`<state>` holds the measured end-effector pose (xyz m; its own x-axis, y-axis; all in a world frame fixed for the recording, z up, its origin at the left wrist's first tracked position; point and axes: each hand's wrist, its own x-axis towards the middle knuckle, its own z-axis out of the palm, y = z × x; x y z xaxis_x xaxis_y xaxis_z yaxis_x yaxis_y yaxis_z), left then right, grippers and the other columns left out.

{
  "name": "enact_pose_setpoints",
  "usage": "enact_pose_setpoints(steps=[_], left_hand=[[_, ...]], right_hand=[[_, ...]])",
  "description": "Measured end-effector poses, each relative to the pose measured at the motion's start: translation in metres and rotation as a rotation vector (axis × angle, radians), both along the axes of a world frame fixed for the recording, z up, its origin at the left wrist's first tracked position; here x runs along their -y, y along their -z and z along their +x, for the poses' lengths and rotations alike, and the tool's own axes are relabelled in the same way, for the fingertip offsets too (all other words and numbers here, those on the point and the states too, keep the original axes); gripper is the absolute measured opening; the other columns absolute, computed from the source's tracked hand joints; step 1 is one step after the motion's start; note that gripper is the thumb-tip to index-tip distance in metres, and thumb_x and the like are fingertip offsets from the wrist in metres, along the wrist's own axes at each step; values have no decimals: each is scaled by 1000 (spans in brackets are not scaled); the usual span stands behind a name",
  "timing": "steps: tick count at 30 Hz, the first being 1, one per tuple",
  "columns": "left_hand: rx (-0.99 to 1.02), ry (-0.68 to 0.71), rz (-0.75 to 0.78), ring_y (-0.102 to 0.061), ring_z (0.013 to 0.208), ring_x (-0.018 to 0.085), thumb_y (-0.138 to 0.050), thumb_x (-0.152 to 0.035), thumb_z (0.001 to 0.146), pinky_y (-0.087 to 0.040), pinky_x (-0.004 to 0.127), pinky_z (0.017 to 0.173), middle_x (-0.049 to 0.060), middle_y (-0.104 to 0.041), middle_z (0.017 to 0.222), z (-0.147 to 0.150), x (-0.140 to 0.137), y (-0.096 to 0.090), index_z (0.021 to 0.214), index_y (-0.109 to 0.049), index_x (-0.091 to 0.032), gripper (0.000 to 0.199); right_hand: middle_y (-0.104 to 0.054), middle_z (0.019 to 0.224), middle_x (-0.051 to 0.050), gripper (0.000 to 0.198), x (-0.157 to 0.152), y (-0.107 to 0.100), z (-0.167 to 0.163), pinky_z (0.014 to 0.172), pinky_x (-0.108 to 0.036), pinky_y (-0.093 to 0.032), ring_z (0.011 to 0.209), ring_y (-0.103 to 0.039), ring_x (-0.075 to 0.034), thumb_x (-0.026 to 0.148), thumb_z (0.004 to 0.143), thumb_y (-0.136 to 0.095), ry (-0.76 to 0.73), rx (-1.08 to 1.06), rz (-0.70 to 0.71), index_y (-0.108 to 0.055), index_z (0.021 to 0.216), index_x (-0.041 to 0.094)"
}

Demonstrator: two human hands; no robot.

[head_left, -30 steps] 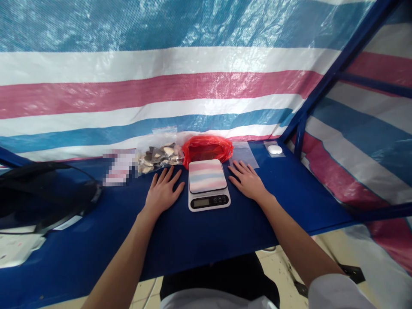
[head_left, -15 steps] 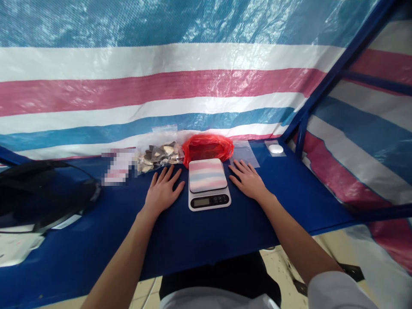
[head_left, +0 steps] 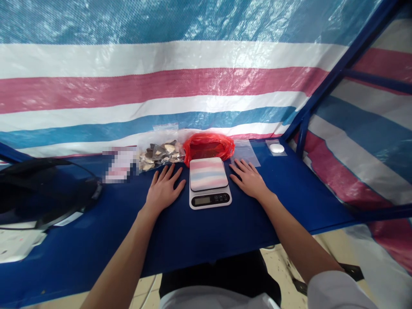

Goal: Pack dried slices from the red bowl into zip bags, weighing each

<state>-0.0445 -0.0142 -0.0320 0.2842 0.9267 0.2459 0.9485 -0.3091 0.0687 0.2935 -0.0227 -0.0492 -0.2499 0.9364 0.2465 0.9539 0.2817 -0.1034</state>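
Note:
Flat on the blue table [head_left: 206,240] lies my left hand [head_left: 165,191], fingers spread, palm down and holding nothing. My right hand [head_left: 249,178] rests the same way on the other side, its fingertips at the near edge of a clear plastic bag [head_left: 246,150]. Between the hands stands a white digital kitchen scale [head_left: 209,182], apart from both; nothing lies on its shiny plate. Right behind it sits an open red plastic bag [head_left: 210,143], its contents too dark to make out. Clear zip bags with dark and pale dried pieces [head_left: 161,155] lie just beyond my left fingertips.
A white oval object [head_left: 276,148] lies on a small clear bag at the back right. On the left are a pixelated card [head_left: 119,165], a black object with a curved rim [head_left: 48,193] and a white power strip [head_left: 19,244]. Striped sheeting [head_left: 161,88] hangs behind.
The view has shifted very slightly. Both hands keep their places on the table, and the scale and bags have not moved.

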Motion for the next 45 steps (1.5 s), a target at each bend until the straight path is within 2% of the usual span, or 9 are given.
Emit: enact_pose_setpoints(steps=[7, 12, 16, 19, 23, 26, 31, 37, 45], left_hand=[[18, 8, 4, -40, 146, 34, -44, -47, 99, -30, 59, 120, 11, -45, 157, -1, 0, -1, 147, -53, -24, 54], [123, 35, 125, -53, 137, 31, -46, -45, 98, -37, 50, 118, 13, -60, 143, -2, 2, -5, 134, -65, -17, 48], [220, 83, 247, -64, 122, 26, -46, -41, 99, -48, 41, 109, 9, -72, 126, 0, 3, -23, 119, -71, -22, 38], [220, 112, 296, -65, 119, 25, -46, -37, 99, -49, 39, 106, 9, -73, 120, 1, -4, -44, 118, -71, -21, 35], [122, 141, 259, -59, 124, 29, -47, -32, 97, -45, 46, 108, 10, -67, 133, 1, -26, -68, 128, -66, -23, 38], [49, 138, 244, -57, 126, 33, -45, -32, 97, -45, 49, 106, 12, -62, 139, -1, -45, -76, 133, -63, -21, 42], [-27, 138, 267, -58, 123, 35, -42, -36, 99, -45, 50, 102, 14, -63, 136, -5, -65, -80, 131, -64, -19, 42], [-64, 168, 166, -43, 142, 39, -48, -36, 94, -38, 56, 113, 14, -45, 157, -12, -83, -75, 143, -55, -21, 52], [-41, 203, 93, -53, 133, 34, -47, -34, 94, -44, 52, 111, 10, -54, 149, -19, -93, -71, 136, -62, -25, 46]], right_hand=[[-44, 158, -8, 49, 1, -1, -1, 122, -52, -31, 147, -39, -31, 43, 103, -41, -2, 0, 10, -54, 147, 25], [-50, 154, -7, 47, -1, -5, 0, 119, -50, -37, 144, -44, -30, 42, 102, -44, -19, -38, 69, -58, 143, 23], [-56, 149, -6, 43, -7, -11, 1, 115, -46, -43, 140, -49, -28, 40, 103, -42, -11, -85, 128, -63, 136, 24], [-59, 146, -6, 40, -14, -11, 2, 114, -45, -45, 139, -52, -27, 38, 103, -43, -7, -94, 136, -65, 133, 23], [-61, 143, -7, 38, -21, -5, 2, 113, -45, -46, 137, -53, -27, 37, 101, -46, -5, -93, 135, -67, 130, 24], [-62, 142, -7, 39, -22, -1, 2, 115, -49, -43, 136, -55, -28, 37, 102, -46, 2, -90, 130, -67, 131, 24], [-62, 143, -7, 40, -21, 2, 1, 117, -49, -40, 137, -53, -28, 38, 102, -44, -2, -101, 116, -66, 132, 23], [-60, 145, -7, 41, -22, 2, 1, 119, -49, -37, 138, -52, -27, 37, 103, -42, -1, -107, 108, -66, 133, 22], [-59, 146, -6, 42, -23, 3, 2, 120, -50, -36, 139, -51, -28, 38, 103, -41, -3, -118, 92, -65, 135, 23]])
